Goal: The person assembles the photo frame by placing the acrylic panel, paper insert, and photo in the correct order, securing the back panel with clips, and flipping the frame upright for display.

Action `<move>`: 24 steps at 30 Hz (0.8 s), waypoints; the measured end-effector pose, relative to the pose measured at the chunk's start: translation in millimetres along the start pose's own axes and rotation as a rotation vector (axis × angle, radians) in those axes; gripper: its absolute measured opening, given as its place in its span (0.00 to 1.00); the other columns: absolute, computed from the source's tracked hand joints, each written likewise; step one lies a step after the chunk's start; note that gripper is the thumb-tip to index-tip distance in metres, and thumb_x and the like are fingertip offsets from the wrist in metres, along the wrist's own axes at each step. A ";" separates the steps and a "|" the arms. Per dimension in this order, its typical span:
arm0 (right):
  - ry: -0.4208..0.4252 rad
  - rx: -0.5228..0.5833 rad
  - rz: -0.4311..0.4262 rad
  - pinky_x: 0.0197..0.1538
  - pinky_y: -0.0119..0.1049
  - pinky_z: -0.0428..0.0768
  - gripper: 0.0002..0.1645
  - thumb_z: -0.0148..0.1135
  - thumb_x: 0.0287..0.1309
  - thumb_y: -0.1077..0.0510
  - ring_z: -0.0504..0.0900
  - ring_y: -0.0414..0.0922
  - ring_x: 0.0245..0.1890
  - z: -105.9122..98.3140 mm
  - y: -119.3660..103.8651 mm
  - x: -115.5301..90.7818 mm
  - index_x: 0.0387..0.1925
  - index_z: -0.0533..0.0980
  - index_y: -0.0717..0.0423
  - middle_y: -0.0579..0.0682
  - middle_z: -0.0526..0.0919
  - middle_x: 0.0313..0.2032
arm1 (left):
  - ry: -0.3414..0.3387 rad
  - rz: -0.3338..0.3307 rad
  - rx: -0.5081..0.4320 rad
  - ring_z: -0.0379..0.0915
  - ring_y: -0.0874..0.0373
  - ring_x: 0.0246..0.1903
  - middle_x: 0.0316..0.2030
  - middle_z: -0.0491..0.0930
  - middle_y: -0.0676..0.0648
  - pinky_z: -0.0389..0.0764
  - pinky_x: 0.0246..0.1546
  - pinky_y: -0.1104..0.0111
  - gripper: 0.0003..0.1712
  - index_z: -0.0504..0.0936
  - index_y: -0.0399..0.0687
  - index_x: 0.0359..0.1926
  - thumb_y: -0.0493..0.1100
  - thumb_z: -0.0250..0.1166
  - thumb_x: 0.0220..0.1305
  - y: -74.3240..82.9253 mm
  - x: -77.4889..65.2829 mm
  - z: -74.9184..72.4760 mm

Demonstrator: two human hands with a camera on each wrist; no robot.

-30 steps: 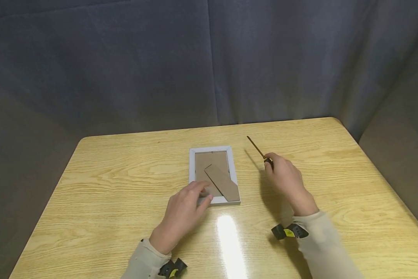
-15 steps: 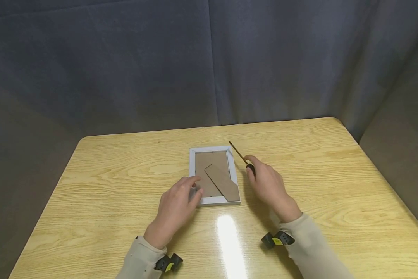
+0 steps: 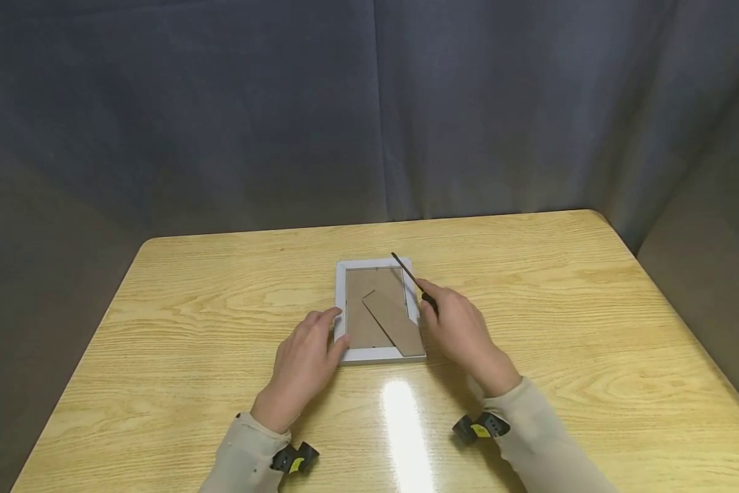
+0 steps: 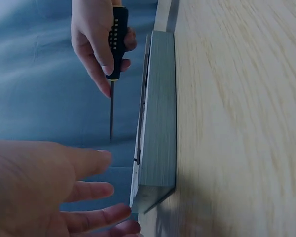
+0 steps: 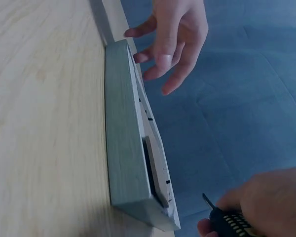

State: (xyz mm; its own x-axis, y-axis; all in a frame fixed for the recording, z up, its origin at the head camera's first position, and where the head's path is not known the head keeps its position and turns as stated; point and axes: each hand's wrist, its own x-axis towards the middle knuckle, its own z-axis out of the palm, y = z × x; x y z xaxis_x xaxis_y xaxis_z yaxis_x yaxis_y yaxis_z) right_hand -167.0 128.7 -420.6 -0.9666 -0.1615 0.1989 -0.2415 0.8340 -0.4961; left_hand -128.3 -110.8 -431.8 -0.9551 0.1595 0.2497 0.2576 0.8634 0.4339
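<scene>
A picture frame (image 3: 378, 355) with a pale grey border lies face down on the table. Its brown backing board (image 3: 358, 322) faces up, with a slanted easel stand (image 3: 396, 325) on it. Several small dark tabs show along the backing's edges in the right wrist view. My right hand (image 3: 461, 332) grips a screwdriver (image 4: 117, 44) by its black-and-yellow handle, the thin shaft slanting over the frame's upper right corner. My left hand (image 3: 303, 356) is at the frame's lower left side, thumb and fingers spread, fingertips right at the border.
The wooden table (image 3: 209, 329) has rounded back corners. A dark curtain (image 3: 270, 123) hangs behind it and at both sides. Bright light reflects off the tabletop in front of the frame. Each wrist wears a small black camera.
My right hand has moved left with the screwdriver, from beside the frame to over its upper right corner. My left hand has drawn back left, from over the frame to its left edge.
</scene>
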 end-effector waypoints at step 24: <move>-0.072 -0.014 -0.005 0.19 0.36 0.68 0.26 0.54 0.62 0.54 0.72 0.43 0.24 8.1 -6.5 3.7 0.62 0.72 0.46 0.51 0.82 0.43 | -0.130 -0.054 0.047 0.76 0.48 0.40 0.45 0.78 0.39 0.77 0.29 0.58 0.30 0.75 0.44 0.60 0.48 0.66 0.57 -3.2 -2.1 2.0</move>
State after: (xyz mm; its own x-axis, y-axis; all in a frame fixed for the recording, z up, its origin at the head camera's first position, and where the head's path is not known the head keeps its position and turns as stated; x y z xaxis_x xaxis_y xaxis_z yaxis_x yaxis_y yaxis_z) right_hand -169.7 118.4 -423.5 -0.9692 -0.2026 0.1397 -0.2454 0.8403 -0.4834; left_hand -127.4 -112.9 -435.5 -0.9791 0.1700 0.1116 0.2009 0.8935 0.4017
